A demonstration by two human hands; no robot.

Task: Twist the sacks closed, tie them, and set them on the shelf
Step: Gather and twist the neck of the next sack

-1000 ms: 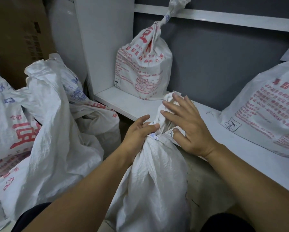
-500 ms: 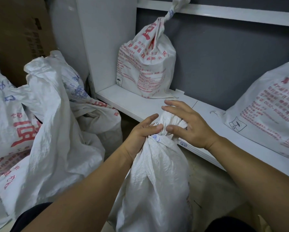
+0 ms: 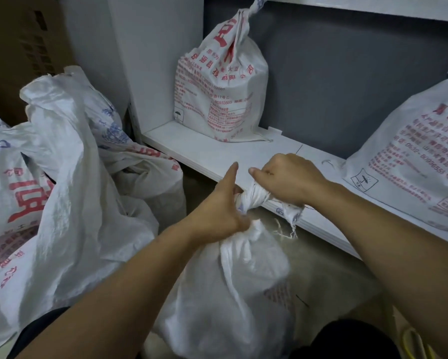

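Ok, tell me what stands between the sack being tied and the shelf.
Nothing visible does. The held sack sits just below the shelf, whose board shows bare between the left shelf sack and the right shelf sack.

White sack (image 3: pixel 233 294) upright before the shelf (image 3: pixel 204 151), neck twisted; 1 tied sack (image 3: pixel 219 84) stands on it.

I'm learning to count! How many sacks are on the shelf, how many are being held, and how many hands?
Sacks on the shelf: 2, back sack and right sack
Sack held: 1
Hands: 2, left hand and right hand
Total: 5
Heap at left: too crumpled to count.
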